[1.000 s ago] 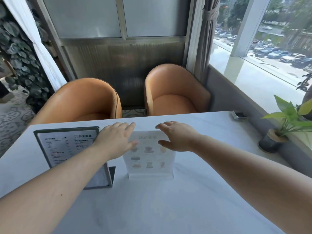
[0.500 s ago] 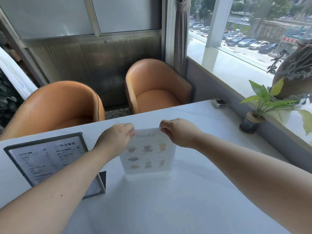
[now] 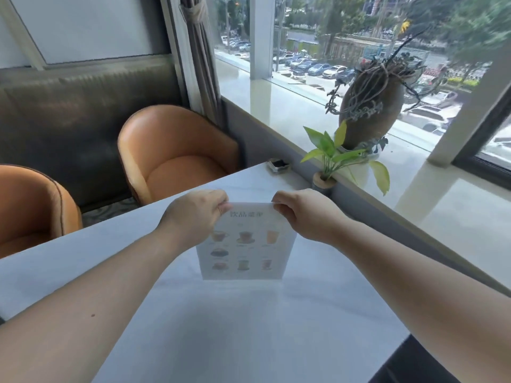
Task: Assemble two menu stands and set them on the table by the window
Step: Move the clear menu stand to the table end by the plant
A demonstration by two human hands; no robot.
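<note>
Head view: clear drink-picture menu stand (image 3: 244, 246)

menu stand (image 3: 246, 244) base perhaps blurred, left chair (image 3: 30, 208) cropped

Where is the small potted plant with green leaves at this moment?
In the head view the potted plant stands right of centre, at the table's window edge, just beyond the right hand.
</note>
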